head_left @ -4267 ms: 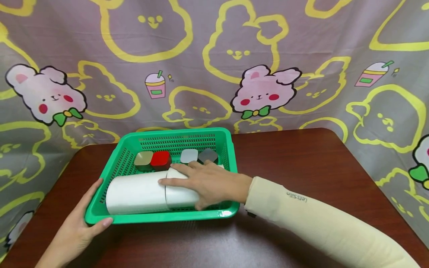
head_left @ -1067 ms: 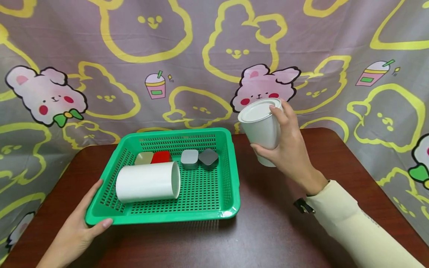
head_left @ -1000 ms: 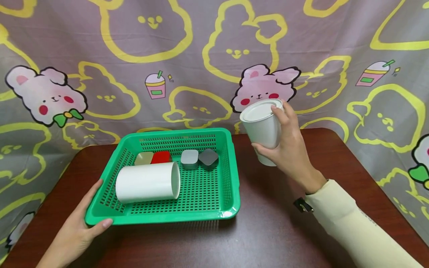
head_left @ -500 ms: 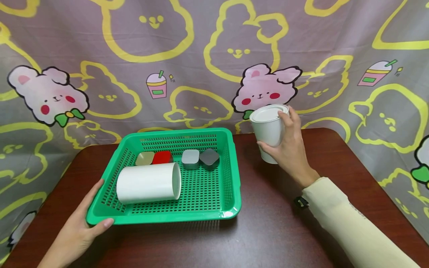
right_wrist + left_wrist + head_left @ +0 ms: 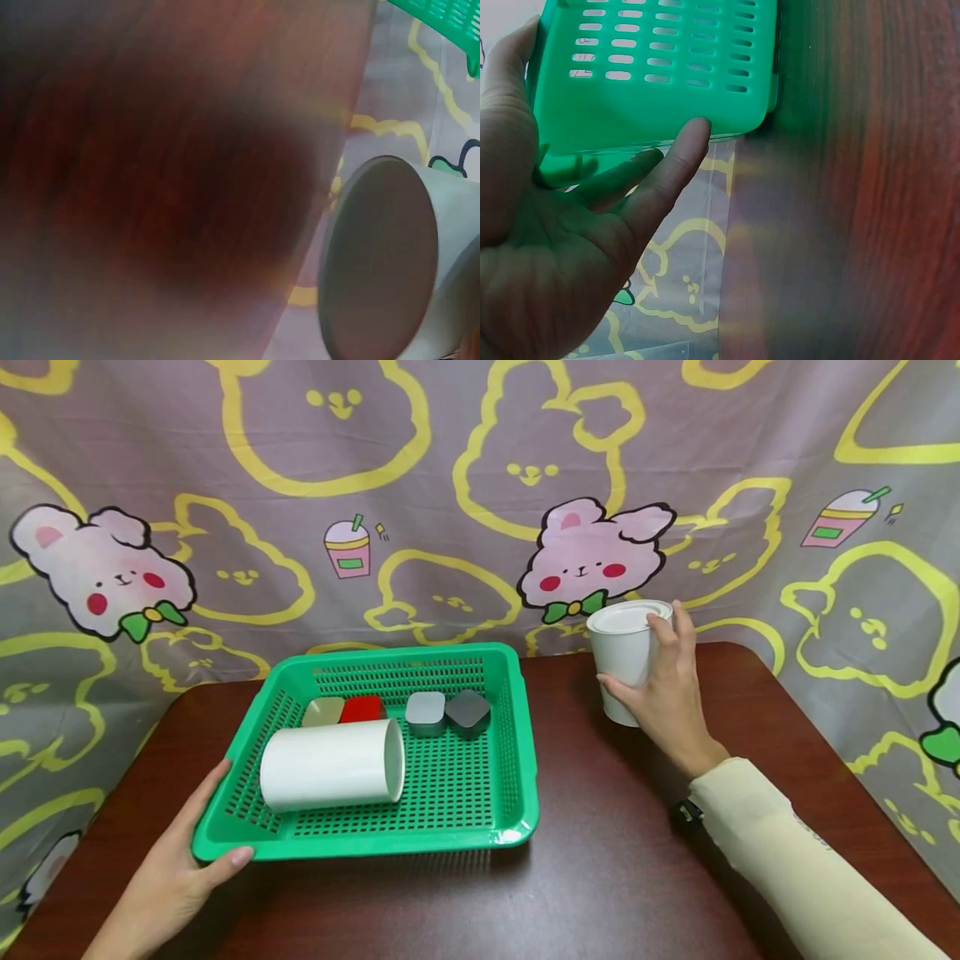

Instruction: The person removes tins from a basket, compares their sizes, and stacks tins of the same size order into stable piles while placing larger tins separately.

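My right hand (image 5: 667,693) grips a white lidded tub (image 5: 617,652), thumb on its near side and fingers round its upper right. It stands nearly upright to the right of the green plastic basket (image 5: 529,760). In the right wrist view the flat underside of the tub (image 5: 379,255) faces the camera. My left hand (image 5: 176,852) holds the basket's near left corner, thumb over the rim; in the left wrist view its fingers (image 5: 667,180) reach under the green wall (image 5: 630,112). A white open-ended cylinder (image 5: 330,768) lies on its side in the basket.
Along the basket's far side sit small square-topped pieces: beige (image 5: 324,712), red (image 5: 362,708), light grey (image 5: 425,713) and dark grey (image 5: 468,712). Under everything is a dark wooden table (image 5: 600,877). A patterned curtain (image 5: 450,460) hangs right behind the table's back edge.
My right hand has lifted the white tub out of the basket, carried it right, then lowered and straightened it. The cylinder in the basket sits slightly differently. My left hand has stayed put.
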Available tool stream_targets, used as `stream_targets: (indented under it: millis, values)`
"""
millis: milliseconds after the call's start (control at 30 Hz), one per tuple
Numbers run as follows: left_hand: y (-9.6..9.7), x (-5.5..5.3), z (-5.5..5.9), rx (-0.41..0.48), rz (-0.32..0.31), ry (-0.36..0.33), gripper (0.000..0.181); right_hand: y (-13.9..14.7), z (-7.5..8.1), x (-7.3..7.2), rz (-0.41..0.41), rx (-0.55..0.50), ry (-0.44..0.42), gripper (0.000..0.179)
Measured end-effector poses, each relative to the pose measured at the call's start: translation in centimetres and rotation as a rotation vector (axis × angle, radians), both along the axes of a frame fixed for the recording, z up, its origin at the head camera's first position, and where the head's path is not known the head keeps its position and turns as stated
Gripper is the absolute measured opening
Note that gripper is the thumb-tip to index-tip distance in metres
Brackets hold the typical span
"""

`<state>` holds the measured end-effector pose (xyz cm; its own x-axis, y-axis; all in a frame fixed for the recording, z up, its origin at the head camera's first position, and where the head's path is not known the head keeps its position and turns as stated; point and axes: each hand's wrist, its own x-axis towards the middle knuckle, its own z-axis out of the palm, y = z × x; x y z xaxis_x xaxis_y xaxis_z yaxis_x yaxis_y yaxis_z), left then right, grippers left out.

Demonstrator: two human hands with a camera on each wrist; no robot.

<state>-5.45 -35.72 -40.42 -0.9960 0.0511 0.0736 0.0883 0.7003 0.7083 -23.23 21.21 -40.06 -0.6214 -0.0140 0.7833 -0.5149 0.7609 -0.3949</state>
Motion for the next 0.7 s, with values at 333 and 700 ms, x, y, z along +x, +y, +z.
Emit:
stream_targets:
  millis: [333,700]
  values:
    - [-0.1,0.0,0.0,-0.017,0.008,0.031,0.106,0.5,0.2,0.3,-0.032,-0.015,-0.041,0.095]
    - [0.0,0.1,0.0,-0.001,0.006,0.024,0.105,1.7,0.1,1.0,-0.094,-0.055,-0.132,0.092]
